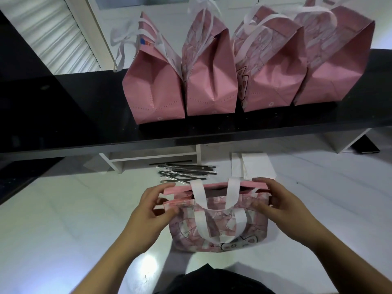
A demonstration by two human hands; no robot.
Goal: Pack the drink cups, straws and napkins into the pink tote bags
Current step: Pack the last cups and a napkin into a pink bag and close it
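On the white counter point(63, 209), a pink tote bag point(218, 225) lay flat, both hands pinching its open top edge: left hand point(152, 211) at the left corner, right hand point(275, 200) at the right. Wrapped straws point(186, 172) and napkins point(254, 166) lay just beyond it.

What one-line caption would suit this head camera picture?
Both hands, left and right, pull open a pink tote bag near straws and napkins.
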